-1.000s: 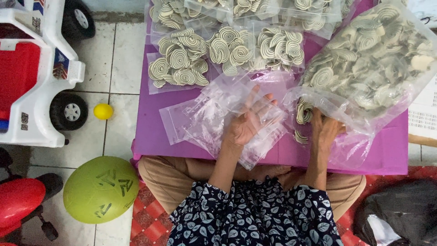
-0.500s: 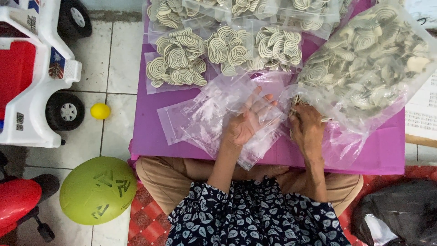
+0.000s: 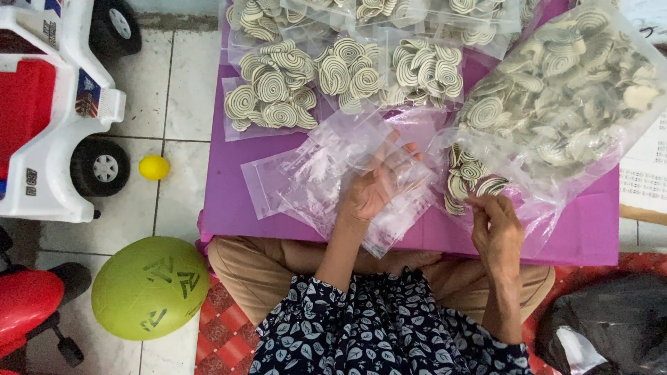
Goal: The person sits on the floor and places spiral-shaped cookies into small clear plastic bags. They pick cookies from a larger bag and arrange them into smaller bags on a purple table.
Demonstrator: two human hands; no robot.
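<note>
My left hand lies palm up with fingers spread on a pile of empty clear zip bags on the purple table. My right hand is at the open mouth of a large clear bag full of spiral-patterned crackers. Its fingertips pinch a spiral cracker at the bag's lip. Several small filled bags of the same crackers lie in a row at the far side of the table.
A white and red toy car, a yellow ball and a green balloon sit on the tiled floor to the left. A red toy is at bottom left, a black bag at bottom right.
My right hand reached up into the big bag's mouth, then drew back toward me to its lip. My left hand stayed palm up on the empty bags.
</note>
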